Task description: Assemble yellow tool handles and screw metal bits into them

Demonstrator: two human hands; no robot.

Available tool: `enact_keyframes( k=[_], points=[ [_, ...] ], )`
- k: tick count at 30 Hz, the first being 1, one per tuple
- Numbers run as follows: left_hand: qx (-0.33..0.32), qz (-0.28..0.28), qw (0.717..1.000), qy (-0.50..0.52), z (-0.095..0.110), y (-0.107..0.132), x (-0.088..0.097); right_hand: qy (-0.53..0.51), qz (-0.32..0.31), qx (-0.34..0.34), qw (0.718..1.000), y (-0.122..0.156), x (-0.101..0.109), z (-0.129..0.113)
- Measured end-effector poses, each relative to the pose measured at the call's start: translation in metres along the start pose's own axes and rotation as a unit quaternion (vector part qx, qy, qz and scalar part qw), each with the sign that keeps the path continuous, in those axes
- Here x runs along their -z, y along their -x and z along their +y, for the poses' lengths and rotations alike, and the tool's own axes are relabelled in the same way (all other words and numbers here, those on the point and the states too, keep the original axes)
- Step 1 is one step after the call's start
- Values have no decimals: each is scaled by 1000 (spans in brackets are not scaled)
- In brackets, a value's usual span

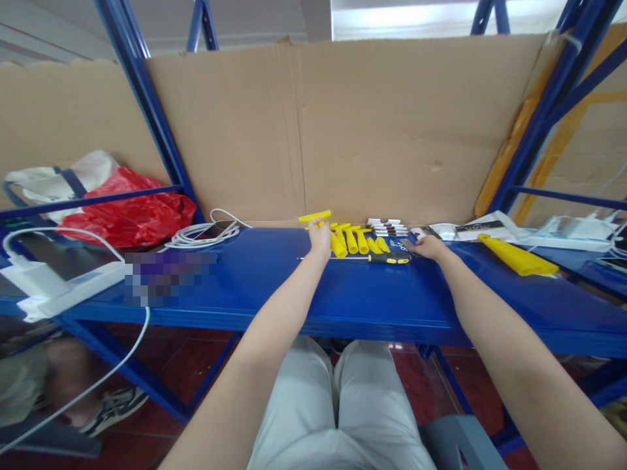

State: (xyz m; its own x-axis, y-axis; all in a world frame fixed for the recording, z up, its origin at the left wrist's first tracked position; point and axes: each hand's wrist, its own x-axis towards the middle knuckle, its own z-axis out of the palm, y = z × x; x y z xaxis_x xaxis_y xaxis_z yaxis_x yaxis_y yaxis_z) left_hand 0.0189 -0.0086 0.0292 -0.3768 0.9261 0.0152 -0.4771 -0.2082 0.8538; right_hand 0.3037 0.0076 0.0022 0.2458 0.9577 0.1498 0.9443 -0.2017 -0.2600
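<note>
1. Left hand [320, 239]: closed on a yellow T-shaped plastic-looking piece [315, 216] – crossbar shows above the fist, at its far side; stem hidden in the fingers.
2. Crossbar's long axis runs roughly left-right, right end slightly farther from the person.
3. Right hand [428, 248]: fingertips together at a small flat grey piece [406, 244] just left of them. Too small to tell if it's pinched or only touched.
4. Key relation: the grey piece lies right of the held yellow piece, at the far edge of the work area, with a gap between; right hand far nearer to it than the left.
5. In that gap – a row of loose yellow plastic-looking pieces [362, 243], starting just right of the left fist. The T-shaped ones have crossbars away from the person, stems toward the person.
6. Long screwdriver with a black-and-yellow handle [389, 258]: on the blue metal tabletop [372, 294], nearer the person than the row. Axis left-right, handle toward the right hand, shaft passing left by the left wrist.
7. Stacked white-and-black strips [386, 227]: behind the row's right end, against the brown cardboard panel [392, 130].
</note>
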Motion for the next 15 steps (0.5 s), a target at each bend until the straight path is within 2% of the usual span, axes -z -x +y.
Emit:
enact_keyframes(
  k=[10, 15],
  points=[
    [1, 14, 1000, 16, -1, -1, 0, -2, -2, -4, 1000, -2, -2, 0],
    [-3, 13, 1000, 14, -1, -2, 0, -14, -3, -36, 999, -2, -3, -2]
  ],
)
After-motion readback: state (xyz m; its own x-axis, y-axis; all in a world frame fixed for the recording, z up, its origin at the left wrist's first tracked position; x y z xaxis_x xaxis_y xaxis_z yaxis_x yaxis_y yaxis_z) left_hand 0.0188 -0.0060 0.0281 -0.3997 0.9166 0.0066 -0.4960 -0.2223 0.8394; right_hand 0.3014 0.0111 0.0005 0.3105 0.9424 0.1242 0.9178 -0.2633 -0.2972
